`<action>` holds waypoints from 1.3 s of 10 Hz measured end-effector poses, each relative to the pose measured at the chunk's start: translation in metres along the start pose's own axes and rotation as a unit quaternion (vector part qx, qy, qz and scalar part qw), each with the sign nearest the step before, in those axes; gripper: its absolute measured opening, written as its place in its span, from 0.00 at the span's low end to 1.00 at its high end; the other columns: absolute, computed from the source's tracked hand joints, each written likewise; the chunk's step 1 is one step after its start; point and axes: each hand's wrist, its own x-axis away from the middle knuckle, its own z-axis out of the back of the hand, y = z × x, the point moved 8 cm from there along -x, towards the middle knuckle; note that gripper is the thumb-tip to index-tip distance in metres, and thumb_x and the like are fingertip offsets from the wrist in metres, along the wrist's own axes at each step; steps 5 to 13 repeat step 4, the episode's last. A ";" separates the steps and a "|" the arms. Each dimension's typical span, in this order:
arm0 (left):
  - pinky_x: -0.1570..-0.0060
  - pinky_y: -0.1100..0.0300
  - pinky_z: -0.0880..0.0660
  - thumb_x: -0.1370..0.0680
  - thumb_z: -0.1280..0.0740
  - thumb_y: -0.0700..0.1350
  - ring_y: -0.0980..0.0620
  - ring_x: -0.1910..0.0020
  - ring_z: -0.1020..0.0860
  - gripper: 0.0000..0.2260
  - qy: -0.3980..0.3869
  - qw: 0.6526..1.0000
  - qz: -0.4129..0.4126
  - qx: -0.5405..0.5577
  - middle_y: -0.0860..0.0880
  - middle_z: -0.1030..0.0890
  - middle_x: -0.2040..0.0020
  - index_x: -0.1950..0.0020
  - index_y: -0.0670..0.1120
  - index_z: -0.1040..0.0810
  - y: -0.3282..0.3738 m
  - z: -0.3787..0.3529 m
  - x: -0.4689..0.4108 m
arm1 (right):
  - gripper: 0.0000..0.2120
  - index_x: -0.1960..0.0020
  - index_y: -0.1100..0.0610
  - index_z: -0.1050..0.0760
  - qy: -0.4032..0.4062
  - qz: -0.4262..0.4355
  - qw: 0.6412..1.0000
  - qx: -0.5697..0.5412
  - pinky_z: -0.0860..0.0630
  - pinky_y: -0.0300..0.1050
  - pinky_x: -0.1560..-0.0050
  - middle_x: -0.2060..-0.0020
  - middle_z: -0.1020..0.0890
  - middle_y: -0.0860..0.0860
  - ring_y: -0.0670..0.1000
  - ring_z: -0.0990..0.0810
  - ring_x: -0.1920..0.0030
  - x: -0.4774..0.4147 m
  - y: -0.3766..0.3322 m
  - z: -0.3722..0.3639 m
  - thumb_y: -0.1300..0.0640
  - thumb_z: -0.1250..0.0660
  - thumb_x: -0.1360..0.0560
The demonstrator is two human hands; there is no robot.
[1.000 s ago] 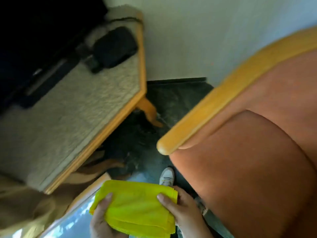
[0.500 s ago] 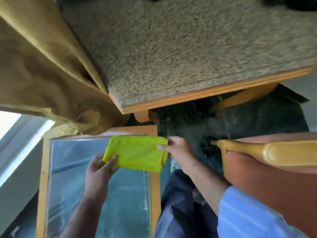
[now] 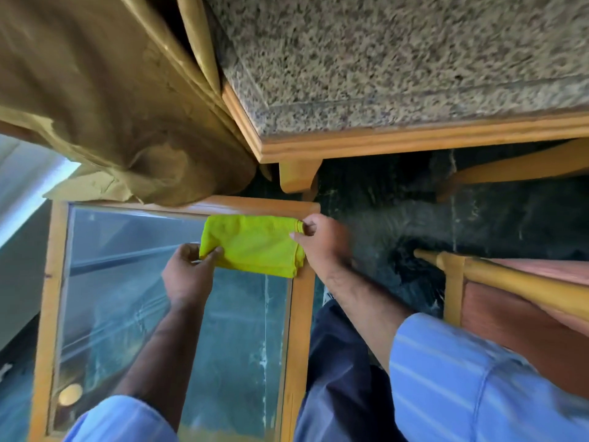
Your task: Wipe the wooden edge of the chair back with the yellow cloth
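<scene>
I hold the folded yellow cloth [image 3: 255, 244] between both hands, above the far right corner of a glass-topped table. My left hand [image 3: 188, 275] pinches its lower left corner. My right hand [image 3: 322, 244] grips its right edge. The chair [image 3: 516, 311] stands at the right, with orange-brown upholstery and a light wooden rail [image 3: 526, 288] along its top edge. Both hands are well to the left of that rail and apart from it.
A glass-topped table with a wooden frame [image 3: 299, 314] lies under the cloth. A speckled stone tabletop with wooden trim [image 3: 414, 141] fills the top. A tan curtain [image 3: 105, 100] hangs at the upper left. Dark floor [image 3: 398, 212] separates table and chair.
The view has swung left, away from the chair and over the glass table. The cloth stays held in both hands and now sits higher in the frame.
</scene>
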 end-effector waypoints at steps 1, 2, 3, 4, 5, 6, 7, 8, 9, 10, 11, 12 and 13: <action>0.55 0.54 0.29 0.27 0.23 0.56 0.39 0.52 0.17 0.13 -0.005 0.996 -0.022 -0.084 0.46 0.17 0.59 0.57 0.49 0.22 0.003 -0.005 -0.005 | 0.16 0.46 0.57 0.17 0.032 0.064 0.995 0.070 0.17 0.52 0.49 0.48 0.12 0.55 0.57 0.15 0.48 -0.002 -0.011 0.001 0.52 0.19 0.30; 0.54 0.51 0.28 0.26 0.25 0.58 0.36 0.47 0.18 0.15 -0.021 0.987 -0.027 -0.157 0.42 0.17 0.55 0.56 0.48 0.23 0.006 -0.011 -0.009 | 0.25 0.43 0.56 0.22 0.085 0.093 0.974 0.189 0.22 0.54 0.43 0.43 0.17 0.55 0.58 0.20 0.41 0.000 -0.014 0.005 0.45 0.19 0.33; 0.43 0.43 0.24 0.24 0.26 0.55 0.34 0.35 0.23 0.22 -0.023 0.976 -0.069 -0.206 0.37 0.20 0.38 0.39 0.44 0.25 0.028 -0.009 -0.007 | 0.46 0.25 0.60 0.36 0.084 0.078 0.949 0.295 0.37 0.58 0.23 0.24 0.30 0.60 0.61 0.37 0.21 0.004 -0.018 0.008 0.34 0.26 0.31; 0.30 0.38 0.30 0.24 0.25 0.55 0.35 0.25 0.31 0.36 -0.004 0.965 -0.123 -0.232 0.36 0.28 0.25 0.24 0.39 0.34 0.042 -0.001 0.007 | 0.52 0.18 0.64 0.51 0.090 0.092 0.940 0.315 0.49 0.60 0.17 0.17 0.46 0.62 0.60 0.52 0.16 0.015 -0.015 0.022 0.31 0.35 0.25; 0.30 0.38 0.30 0.24 0.25 0.55 0.35 0.25 0.31 0.36 -0.004 0.965 -0.123 -0.232 0.36 0.28 0.25 0.24 0.39 0.34 0.042 -0.001 0.007 | 0.52 0.18 0.64 0.51 0.090 0.092 0.940 0.315 0.49 0.60 0.17 0.17 0.46 0.62 0.60 0.52 0.16 0.015 -0.015 0.022 0.31 0.35 0.25; 0.30 0.38 0.30 0.24 0.25 0.55 0.35 0.25 0.31 0.36 -0.004 0.965 -0.123 -0.232 0.36 0.28 0.25 0.24 0.39 0.34 0.042 -0.001 0.007 | 0.52 0.18 0.64 0.51 0.090 0.092 0.940 0.315 0.49 0.60 0.17 0.17 0.46 0.62 0.60 0.52 0.16 0.015 -0.015 0.022 0.31 0.35 0.25; 0.30 0.38 0.30 0.24 0.25 0.55 0.35 0.25 0.31 0.36 -0.004 0.965 -0.123 -0.232 0.36 0.28 0.25 0.24 0.39 0.34 0.042 -0.001 0.007 | 0.52 0.18 0.64 0.51 0.090 0.092 0.940 0.315 0.49 0.60 0.17 0.17 0.46 0.62 0.60 0.52 0.16 0.015 -0.015 0.022 0.31 0.35 0.25; 0.30 0.38 0.30 0.24 0.25 0.55 0.35 0.25 0.31 0.36 -0.004 0.965 -0.123 -0.232 0.36 0.28 0.25 0.24 0.39 0.34 0.042 -0.001 0.007 | 0.52 0.18 0.64 0.51 0.090 0.092 0.940 0.315 0.49 0.60 0.17 0.17 0.46 0.62 0.60 0.52 0.16 0.015 -0.015 0.022 0.31 0.35 0.25; 0.30 0.38 0.30 0.24 0.25 0.55 0.35 0.25 0.31 0.36 -0.004 0.965 -0.123 -0.232 0.36 0.28 0.25 0.24 0.39 0.34 0.042 -0.001 0.007 | 0.52 0.18 0.64 0.51 0.090 0.092 0.940 0.315 0.49 0.60 0.17 0.17 0.46 0.62 0.60 0.52 0.16 0.015 -0.015 0.022 0.31 0.35 0.25; 0.30 0.38 0.30 0.24 0.25 0.55 0.35 0.25 0.31 0.36 -0.004 0.965 -0.123 -0.232 0.36 0.28 0.25 0.24 0.39 0.34 0.042 -0.001 0.007 | 0.52 0.18 0.64 0.51 0.090 0.092 0.940 0.315 0.49 0.60 0.17 0.17 0.46 0.62 0.60 0.52 0.16 0.015 -0.015 0.022 0.31 0.35 0.25; 0.30 0.38 0.30 0.24 0.25 0.55 0.35 0.25 0.31 0.36 -0.004 0.965 -0.123 -0.232 0.36 0.28 0.25 0.24 0.39 0.34 0.042 -0.001 0.007 | 0.52 0.18 0.64 0.51 0.090 0.092 0.940 0.315 0.49 0.60 0.17 0.17 0.46 0.62 0.60 0.52 0.16 0.015 -0.015 0.022 0.31 0.35 0.25; 0.30 0.38 0.30 0.24 0.25 0.55 0.35 0.25 0.31 0.36 -0.004 0.965 -0.123 -0.232 0.36 0.28 0.25 0.24 0.39 0.34 0.042 -0.001 0.007 | 0.52 0.18 0.64 0.51 0.090 0.092 0.940 0.315 0.49 0.60 0.17 0.17 0.46 0.62 0.60 0.52 0.16 0.015 -0.015 0.022 0.31 0.35 0.25; 0.30 0.38 0.30 0.24 0.25 0.55 0.35 0.25 0.31 0.36 -0.004 0.965 -0.123 -0.232 0.36 0.28 0.25 0.24 0.39 0.34 0.042 -0.001 0.007 | 0.52 0.18 0.64 0.51 0.090 0.092 0.940 0.315 0.49 0.60 0.17 0.17 0.46 0.62 0.60 0.52 0.16 0.015 -0.015 0.022 0.31 0.35 0.25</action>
